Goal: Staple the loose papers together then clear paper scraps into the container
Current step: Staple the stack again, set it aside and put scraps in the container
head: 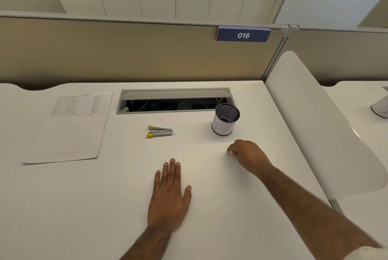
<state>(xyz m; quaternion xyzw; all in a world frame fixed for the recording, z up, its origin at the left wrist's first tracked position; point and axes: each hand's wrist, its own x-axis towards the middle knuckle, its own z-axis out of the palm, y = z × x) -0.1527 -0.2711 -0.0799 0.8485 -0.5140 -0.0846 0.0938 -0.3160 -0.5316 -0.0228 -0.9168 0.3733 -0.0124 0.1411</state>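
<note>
A stack of printed papers [69, 127] lies flat at the left of the white desk [105, 207]. A small metal stapler with yellow ends [160, 131] lies near the desk's middle, opened out. A black mesh container [225, 119] lined with white paper stands upright to its right. My left hand [169, 194] rests flat on the desk, fingers extended, holding nothing. My right hand [247, 155] hovers just in front of the container with fingers curled down to the desk surface; whether they pinch a scrap I cannot tell. No scraps are clearly visible.
An open grey cable tray [174, 100] is set into the desk behind the stapler. A beige partition [126, 53] with a blue "016" sign [243, 34] closes the back. A white curved divider [315, 116] bounds the right side.
</note>
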